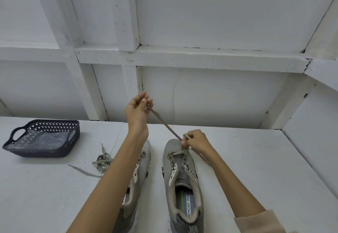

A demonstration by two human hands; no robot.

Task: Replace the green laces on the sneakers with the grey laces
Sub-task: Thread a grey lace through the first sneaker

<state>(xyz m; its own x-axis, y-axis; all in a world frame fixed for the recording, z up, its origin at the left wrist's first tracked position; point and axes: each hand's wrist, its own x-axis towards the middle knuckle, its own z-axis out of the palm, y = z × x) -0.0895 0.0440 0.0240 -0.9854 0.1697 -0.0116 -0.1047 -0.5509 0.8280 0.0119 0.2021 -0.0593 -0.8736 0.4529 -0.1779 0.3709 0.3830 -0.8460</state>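
Observation:
Two grey sneakers stand side by side on the white table, toes pointing away. The right sneaker [182, 177] has a grey lace [164, 124] threaded through its front eyelets. My left hand [138, 111] is raised above the table and pinches one end of that lace, pulling it taut up and to the left. My right hand [194, 140] pinches the other part of the lace at the sneaker's toe. The left sneaker [140, 166] lies partly hidden under my left forearm, and its visible eyelets hold no lace.
A dark plastic basket [43, 139] sits at the left of the table. A second loose grey lace [101, 161] lies bunched between the basket and the left sneaker. A white panelled wall rises behind the table.

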